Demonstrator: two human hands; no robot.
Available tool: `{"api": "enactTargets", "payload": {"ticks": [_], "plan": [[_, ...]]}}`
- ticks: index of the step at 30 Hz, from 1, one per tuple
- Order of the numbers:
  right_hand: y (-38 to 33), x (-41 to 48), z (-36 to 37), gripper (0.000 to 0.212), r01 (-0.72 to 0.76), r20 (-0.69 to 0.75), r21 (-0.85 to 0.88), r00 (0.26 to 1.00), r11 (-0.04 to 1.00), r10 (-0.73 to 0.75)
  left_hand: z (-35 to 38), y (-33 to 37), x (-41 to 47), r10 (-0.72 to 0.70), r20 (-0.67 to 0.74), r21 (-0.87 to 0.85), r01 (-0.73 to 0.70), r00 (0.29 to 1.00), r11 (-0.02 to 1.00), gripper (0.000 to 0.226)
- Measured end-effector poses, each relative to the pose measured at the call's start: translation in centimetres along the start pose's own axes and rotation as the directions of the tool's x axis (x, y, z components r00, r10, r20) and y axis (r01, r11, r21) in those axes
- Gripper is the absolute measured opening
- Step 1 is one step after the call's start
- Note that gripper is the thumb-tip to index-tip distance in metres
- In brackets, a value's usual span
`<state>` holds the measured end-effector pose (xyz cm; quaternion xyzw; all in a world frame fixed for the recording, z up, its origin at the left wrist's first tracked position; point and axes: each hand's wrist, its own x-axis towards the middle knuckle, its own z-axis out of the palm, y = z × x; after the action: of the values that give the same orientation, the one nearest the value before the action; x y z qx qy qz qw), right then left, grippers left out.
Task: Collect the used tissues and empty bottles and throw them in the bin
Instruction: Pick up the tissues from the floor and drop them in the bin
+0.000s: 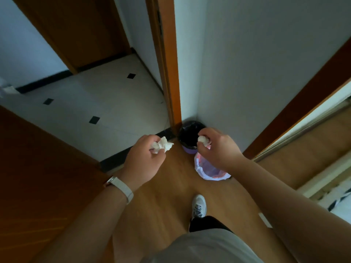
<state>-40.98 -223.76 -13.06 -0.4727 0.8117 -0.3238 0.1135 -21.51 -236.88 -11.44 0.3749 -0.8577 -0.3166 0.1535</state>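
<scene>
Wood flooring (167,196) is lying beneath me, one shoe (198,205) showing ahead. I'm watching the left hand (144,160) pinching a crumpled tissue (163,146), while the right hand (218,149) is curling its fingers round a smaller tissue wad (202,139) above the white-lined bin (207,168). Beyond, the black-lined bin (187,137) is sitting in the corner.

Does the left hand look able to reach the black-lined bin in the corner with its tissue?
Probably yes. The left hand, pinching a crumpled tissue, is just left of the black-lined bin, nothing seen between them; the right hand, holding a second tissue at its rim, may crowd it.
</scene>
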Motion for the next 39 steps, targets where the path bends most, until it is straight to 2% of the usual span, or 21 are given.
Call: {"api": "enactTargets", "payload": {"ticks": [5,9,14,22,27,31,35,39], "plan": [[5.6,5.9,-2.1,0.025,-0.09,0.037,-0.048,0.995,0.995,0.092,3.4,2.5,8.7,0.046,0.073,0.006,-0.046,0.996,0.999,0.024],[8.0,8.5,-2.5,0.025,-0.119,0.006,-0.048,0.993,0.992,0.12,4.8,2.9,12.7,0.079,0.148,0.014,-0.082,0.986,0.997,0.023],[10.1,11.2,-0.9,0.023,-0.212,-0.019,-0.021,0.977,0.977,0.211,5.8,1.8,17.9,0.114,0.232,0.055,-0.13,0.966,0.99,0.02],[11.1,17.8,3.2,0.023,-0.357,-0.019,-0.045,0.934,0.933,0.356,7.7,-1.9,28.3,0.252,0.347,0.001,-0.269,0.903,0.963,0.019],[10.7,22.8,7.6,0.025,-0.516,-0.041,-0.072,0.857,0.854,0.514,8.5,-6.6,36.3,0.393,0.38,-0.055,-0.404,0.837,0.913,0.021],[9.5,26.1,11.1,0.027,-0.589,-0.042,-0.142,0.806,0.795,0.59,9.8,-10.8,42.1,0.452,0.471,-0.081,-0.474,0.757,0.877,0.02],[9.7,28.4,14.1,0.027,-0.661,-0.094,-0.089,0.751,0.745,0.654,11.8,-13.8,45.8,0.447,0.545,-0.1,-0.475,0.709,0.874,0.018],[12.5,29.0,17.8,0.029,-0.74,-0.058,-0.038,0.672,0.671,0.738,15.5,-16.6,47.4,0.4,0.578,-0.111,-0.417,0.711,0.902,0.019]]}}
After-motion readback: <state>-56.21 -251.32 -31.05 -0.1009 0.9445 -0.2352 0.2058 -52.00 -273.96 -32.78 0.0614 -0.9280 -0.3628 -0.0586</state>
